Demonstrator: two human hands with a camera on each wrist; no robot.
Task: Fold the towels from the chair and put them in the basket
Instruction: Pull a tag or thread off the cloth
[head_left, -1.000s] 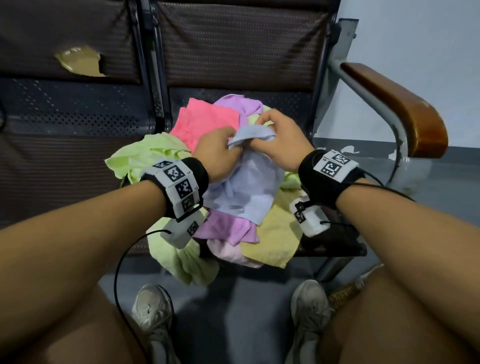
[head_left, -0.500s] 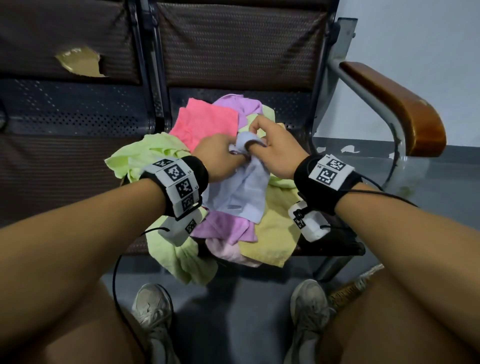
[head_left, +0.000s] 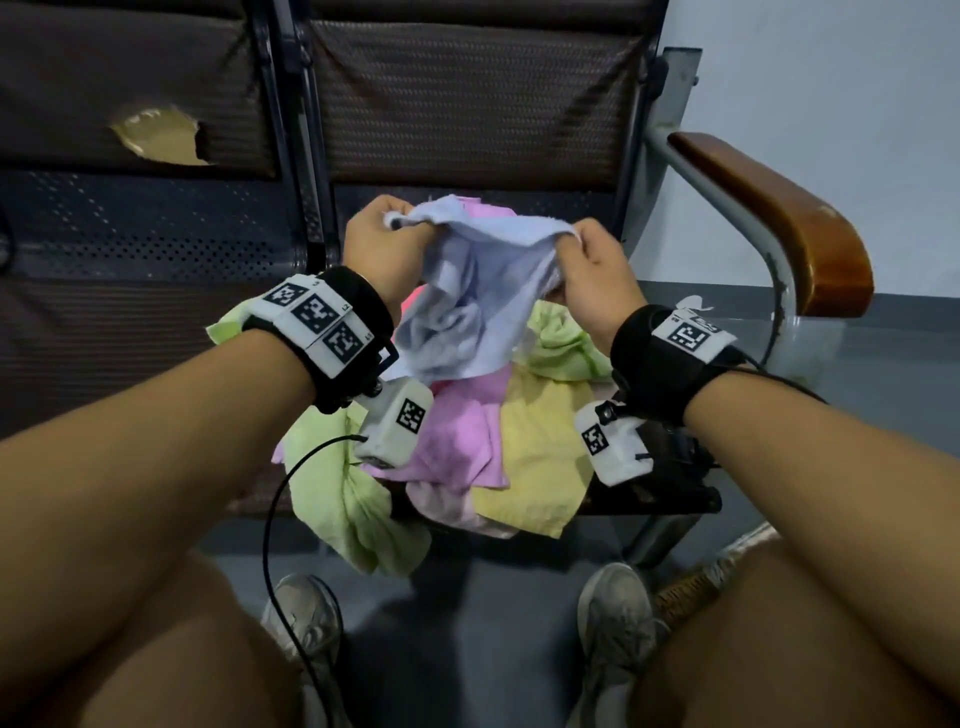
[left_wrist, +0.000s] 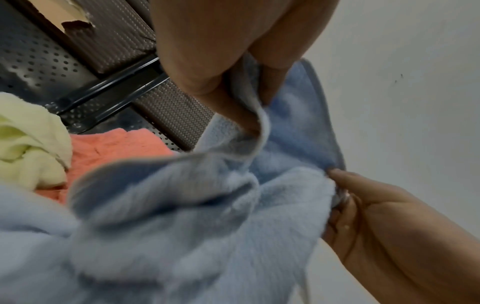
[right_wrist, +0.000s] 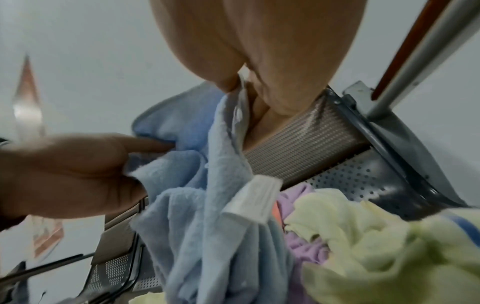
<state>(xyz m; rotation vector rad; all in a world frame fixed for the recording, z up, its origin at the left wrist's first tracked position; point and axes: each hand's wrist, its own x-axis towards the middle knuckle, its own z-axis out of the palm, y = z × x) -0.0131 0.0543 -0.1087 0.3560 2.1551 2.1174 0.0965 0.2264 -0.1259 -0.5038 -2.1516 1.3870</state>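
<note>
Probably a waiting area or corridor: linked metal bench seating (head_left: 156, 249) with perforated panels, a torn back pad (head_left: 156, 136), wooden armrest (head_left: 779, 223), plain pale wall (head_left: 831, 78), grey floor (head_left: 467, 649).

light blue towel (head_left: 470, 291), pink towel (head_left: 457, 436), yellow towel (head_left: 535, 452)

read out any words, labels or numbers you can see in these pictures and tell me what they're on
No readable words in any view.
Left wrist band: square black-and-white code markers; tiny digits beside them, too small to read.
Right wrist band: code markers only.
White tag on the blue towel: too blurred to read.
</note>
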